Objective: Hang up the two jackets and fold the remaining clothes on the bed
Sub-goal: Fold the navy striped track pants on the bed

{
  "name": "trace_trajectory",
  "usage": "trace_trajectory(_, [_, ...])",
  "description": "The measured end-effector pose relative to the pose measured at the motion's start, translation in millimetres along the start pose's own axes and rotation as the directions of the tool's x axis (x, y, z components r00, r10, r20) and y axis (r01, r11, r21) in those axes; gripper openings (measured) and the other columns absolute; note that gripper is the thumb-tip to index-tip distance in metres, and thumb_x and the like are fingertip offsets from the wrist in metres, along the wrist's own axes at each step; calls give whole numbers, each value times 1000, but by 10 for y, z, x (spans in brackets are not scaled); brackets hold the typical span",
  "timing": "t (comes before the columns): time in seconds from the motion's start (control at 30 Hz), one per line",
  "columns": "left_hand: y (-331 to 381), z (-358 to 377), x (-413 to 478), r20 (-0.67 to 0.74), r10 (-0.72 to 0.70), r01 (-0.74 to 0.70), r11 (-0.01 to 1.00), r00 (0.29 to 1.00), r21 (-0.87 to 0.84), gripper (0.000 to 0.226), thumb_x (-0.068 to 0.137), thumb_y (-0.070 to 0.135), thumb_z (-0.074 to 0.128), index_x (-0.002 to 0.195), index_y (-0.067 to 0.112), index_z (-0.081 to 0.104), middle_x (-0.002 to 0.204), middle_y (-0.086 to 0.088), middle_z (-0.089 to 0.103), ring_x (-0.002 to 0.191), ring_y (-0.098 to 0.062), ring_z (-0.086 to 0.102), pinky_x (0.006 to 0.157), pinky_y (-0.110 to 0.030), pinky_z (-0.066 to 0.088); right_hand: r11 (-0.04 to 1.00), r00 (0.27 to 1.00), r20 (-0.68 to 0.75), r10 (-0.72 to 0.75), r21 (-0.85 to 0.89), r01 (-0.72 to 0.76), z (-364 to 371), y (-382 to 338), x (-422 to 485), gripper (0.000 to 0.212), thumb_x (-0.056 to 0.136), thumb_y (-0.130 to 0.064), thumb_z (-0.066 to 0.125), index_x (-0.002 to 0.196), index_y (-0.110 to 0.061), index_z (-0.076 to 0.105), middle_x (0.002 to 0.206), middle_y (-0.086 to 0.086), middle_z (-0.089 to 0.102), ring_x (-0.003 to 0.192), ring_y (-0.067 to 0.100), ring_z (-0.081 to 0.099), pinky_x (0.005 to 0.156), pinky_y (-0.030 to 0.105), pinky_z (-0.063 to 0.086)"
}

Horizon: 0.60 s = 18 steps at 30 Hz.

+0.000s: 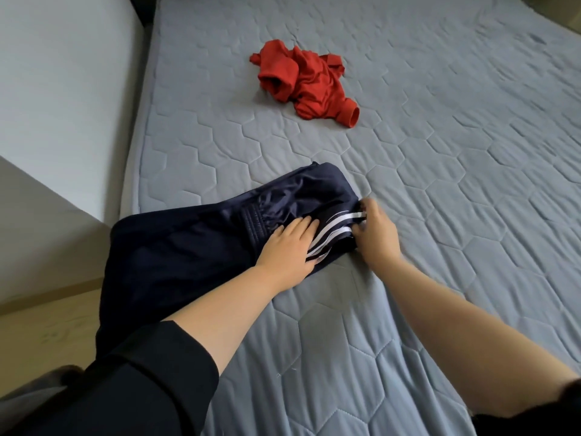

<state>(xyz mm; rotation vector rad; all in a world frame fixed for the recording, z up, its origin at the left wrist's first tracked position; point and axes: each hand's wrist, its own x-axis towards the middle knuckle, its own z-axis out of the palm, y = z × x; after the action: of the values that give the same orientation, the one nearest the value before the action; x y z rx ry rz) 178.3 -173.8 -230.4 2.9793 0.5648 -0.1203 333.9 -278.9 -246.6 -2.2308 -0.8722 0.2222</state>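
Dark navy track trousers (195, 243) with white side stripes lie across the near left part of the bed (440, 215), one end hanging over the left edge. My left hand (287, 248) presses flat on them beside the stripes. At the right end of the fabric, my right hand (375, 232) pinches the striped edge with curled fingers. A crumpled red shirt (306, 81) lies farther back near the middle of the bed, apart from both hands.
The bed has a grey-blue quilted cover with a hexagon pattern. A white wall and a grey ledge (47, 196) run along the left side. Light wooden floor (47, 328) shows at the lower left.
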Motion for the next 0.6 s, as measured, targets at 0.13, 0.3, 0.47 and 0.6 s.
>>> trace_trajectory(0.13, [-91,58,-116,14,-76,74,995,997,71,67,96,39,41,150,11,12,156,-5,16,143,-18,13,114,-33,20,949,978,-108,-179,-280,142,-178,-4,1,14,75,0,56,89,1,58,82,20,62,74,40,56,58,37,36])
trace_trajectory(0.3, [-152,-13,-189,71,-170,165,984,983,62,69,97,50,35,148,9,17,156,-5,17,143,-18,14,114,-34,20,943,987,-32,160,-291,-162,-159,5,-6,20,82,-1,47,101,-3,52,99,21,61,89,39,54,64,36,32])
trace_trajectory(0.47, [-364,-122,-452,-104,64,-43,980,993,193,57,82,38,64,131,14,48,132,-8,48,118,-23,47,89,-31,43,791,844,10,-536,-343,507,-145,-20,-299,46,59,-4,64,104,7,61,106,23,61,95,42,59,87,45,44])
trace_trajectory(0.6, [-344,-141,-584,-69,137,-111,951,988,288,48,69,21,73,116,18,63,97,0,61,84,-18,57,60,-25,44,660,778,157,-608,-445,606,-100,-114,-299,34,48,1,75,81,-1,67,82,14,64,74,35,62,74,40,47])
